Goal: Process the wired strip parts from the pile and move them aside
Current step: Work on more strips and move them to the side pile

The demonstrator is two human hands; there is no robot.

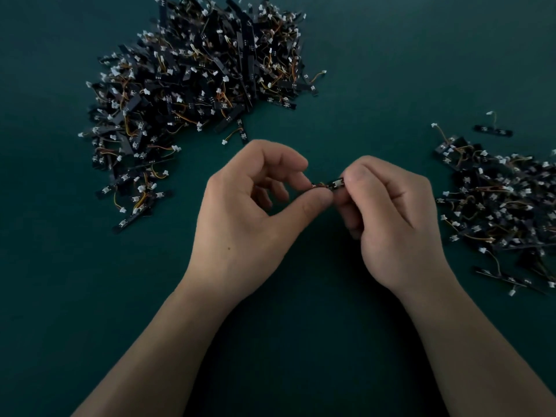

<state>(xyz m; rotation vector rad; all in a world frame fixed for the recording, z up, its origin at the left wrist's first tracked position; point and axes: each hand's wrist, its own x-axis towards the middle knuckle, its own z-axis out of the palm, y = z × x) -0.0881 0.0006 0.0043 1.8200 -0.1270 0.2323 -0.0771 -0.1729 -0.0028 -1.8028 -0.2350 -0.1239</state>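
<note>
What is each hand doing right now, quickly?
Left hand: pinches one end of the wired strip part.
Right hand: pinches its other end.

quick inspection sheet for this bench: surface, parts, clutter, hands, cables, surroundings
surface: dark green mat, bare between the piles
job's things: big pile at upper left; side pile at right edge; one strip held above the mat
clutter: stray strip lying apart, above the side pile
grips: left hand pinches one end of the strip between thumb and forefinger; right hand pinches the other end
cables: short orange and yellow wires with white plugs on the parts; no other cables seen
surroundings: nothing seen
</note>
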